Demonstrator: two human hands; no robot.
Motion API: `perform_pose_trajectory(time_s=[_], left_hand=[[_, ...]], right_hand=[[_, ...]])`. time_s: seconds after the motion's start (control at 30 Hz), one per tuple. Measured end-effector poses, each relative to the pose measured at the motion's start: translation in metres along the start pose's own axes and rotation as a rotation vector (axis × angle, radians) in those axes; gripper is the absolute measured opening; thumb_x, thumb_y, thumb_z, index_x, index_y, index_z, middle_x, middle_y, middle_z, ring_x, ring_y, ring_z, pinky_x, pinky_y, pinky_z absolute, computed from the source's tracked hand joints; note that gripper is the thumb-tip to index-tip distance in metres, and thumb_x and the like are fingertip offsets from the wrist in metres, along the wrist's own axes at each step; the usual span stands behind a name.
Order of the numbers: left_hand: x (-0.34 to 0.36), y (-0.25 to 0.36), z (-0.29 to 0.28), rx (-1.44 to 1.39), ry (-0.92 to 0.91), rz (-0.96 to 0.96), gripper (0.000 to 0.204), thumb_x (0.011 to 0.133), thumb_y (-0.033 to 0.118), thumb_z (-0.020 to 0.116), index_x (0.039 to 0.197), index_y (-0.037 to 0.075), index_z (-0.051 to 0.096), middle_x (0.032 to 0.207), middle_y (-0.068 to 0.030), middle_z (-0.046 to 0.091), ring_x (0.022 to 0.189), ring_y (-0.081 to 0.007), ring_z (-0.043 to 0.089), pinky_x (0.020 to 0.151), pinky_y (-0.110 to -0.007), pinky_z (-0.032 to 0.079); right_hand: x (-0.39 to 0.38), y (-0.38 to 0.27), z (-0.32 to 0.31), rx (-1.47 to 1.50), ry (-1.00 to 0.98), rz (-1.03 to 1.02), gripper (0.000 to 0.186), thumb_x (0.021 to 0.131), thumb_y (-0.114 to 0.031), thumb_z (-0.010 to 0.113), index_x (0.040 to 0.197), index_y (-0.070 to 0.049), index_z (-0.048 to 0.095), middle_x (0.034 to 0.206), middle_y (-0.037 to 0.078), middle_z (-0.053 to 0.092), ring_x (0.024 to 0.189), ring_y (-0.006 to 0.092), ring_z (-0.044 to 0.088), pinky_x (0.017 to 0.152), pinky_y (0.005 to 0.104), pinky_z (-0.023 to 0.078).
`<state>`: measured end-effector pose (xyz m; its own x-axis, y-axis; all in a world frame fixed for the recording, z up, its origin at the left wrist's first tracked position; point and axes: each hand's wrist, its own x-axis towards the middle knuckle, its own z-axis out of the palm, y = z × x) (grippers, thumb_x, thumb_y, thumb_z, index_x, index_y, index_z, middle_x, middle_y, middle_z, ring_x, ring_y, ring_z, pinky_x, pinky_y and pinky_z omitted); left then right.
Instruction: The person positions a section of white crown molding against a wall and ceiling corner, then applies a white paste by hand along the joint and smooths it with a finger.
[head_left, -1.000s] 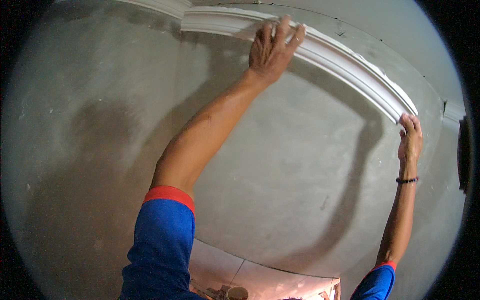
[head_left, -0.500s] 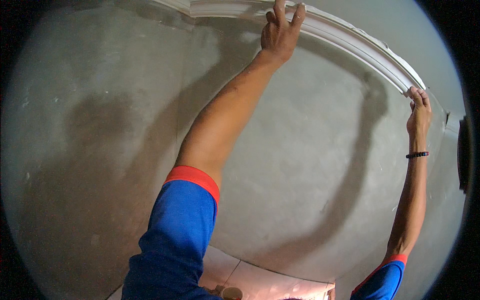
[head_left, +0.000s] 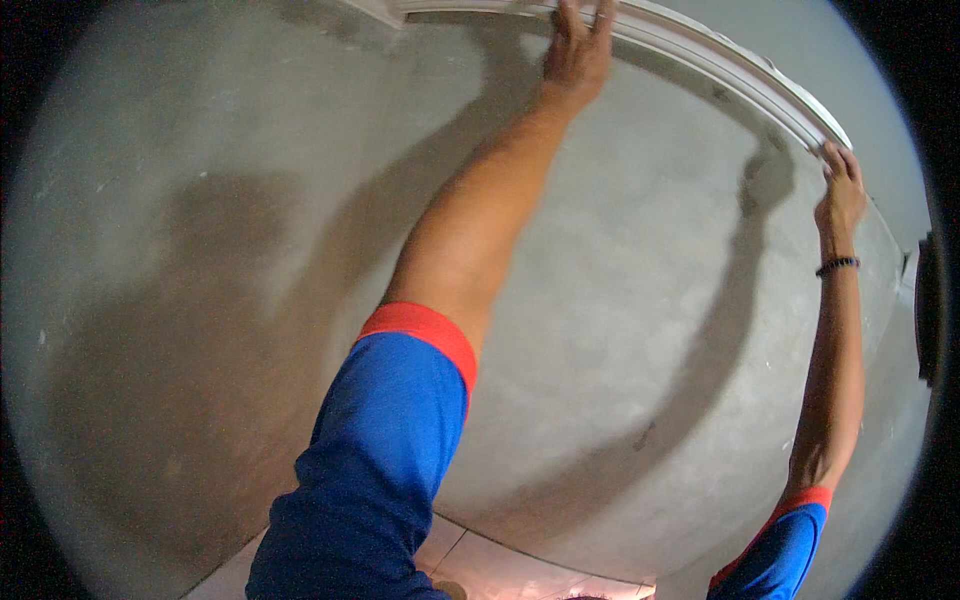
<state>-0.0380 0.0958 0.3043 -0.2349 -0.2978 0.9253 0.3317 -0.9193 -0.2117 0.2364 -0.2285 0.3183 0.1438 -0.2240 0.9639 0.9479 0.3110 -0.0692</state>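
Note:
A long white cornice moulding (head_left: 735,70) with grooved lines runs along the top of a grey wall, where it meets the ceiling. Near its middle, my left hand (head_left: 580,50) reaches up and presses against it, fingers stretched and apart; the fingertips are cut off by the upper edge. At the moulding's right end, my right hand (head_left: 840,190) has its bent fingers on the lower corner, the thumb side partly hidden. White paste-like material shows along the moulding's upper edge.
The grey plastered wall (head_left: 600,300) carries shadows of my arms and head. Another moulding piece (head_left: 375,10) meets this one at the upper left. Pale floor tiles (head_left: 500,565) lie below, with a round container (head_left: 452,590) partly hidden by my sleeve. A dark object (head_left: 928,310) stands at the far right.
The moulding and both hands appear slightly higher in the picture, and the view has shifted. My left arm is a little farther right. Both hands stay at the moulding.

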Motion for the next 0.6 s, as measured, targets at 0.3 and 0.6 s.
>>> perform_pose_trajectory(time_s=[0.3, 0.6], left_hand=[[-0.019, 0.030, -0.001, 0.012, -0.158, -0.103, 0.080, 0.080, -0.014, 0.048, 0.151, 0.008, 0.018, 0.151, -0.0260, 0.003, 0.136, -0.0454, 0.025, 0.111, -0.050, 0.028], [0.004, 0.095, -0.014, 0.299, -0.269, -0.262, 0.078, 0.082, -0.006, 0.050, 0.151, 0.009, 0.016, 0.152, -0.0227, 0.008, 0.133, -0.0425, 0.031, 0.110, -0.052, 0.029]], right_hand=[[0.006, 0.018, 0.016, 0.256, 0.138, 0.084, 0.023, 0.080, -0.011, 0.074, 0.101, -0.003, 0.068, 0.096, 0.006, 0.069, 0.085, 0.0131, 0.062, 0.074, 0.0256, 0.049], [0.035, 0.033, 0.001, 0.238, 0.122, 0.030, 0.017, 0.082, -0.011, 0.074, 0.096, -0.003, 0.067, 0.093, 0.003, 0.067, 0.081, 0.0122, 0.058, 0.074, 0.0248, 0.047]])
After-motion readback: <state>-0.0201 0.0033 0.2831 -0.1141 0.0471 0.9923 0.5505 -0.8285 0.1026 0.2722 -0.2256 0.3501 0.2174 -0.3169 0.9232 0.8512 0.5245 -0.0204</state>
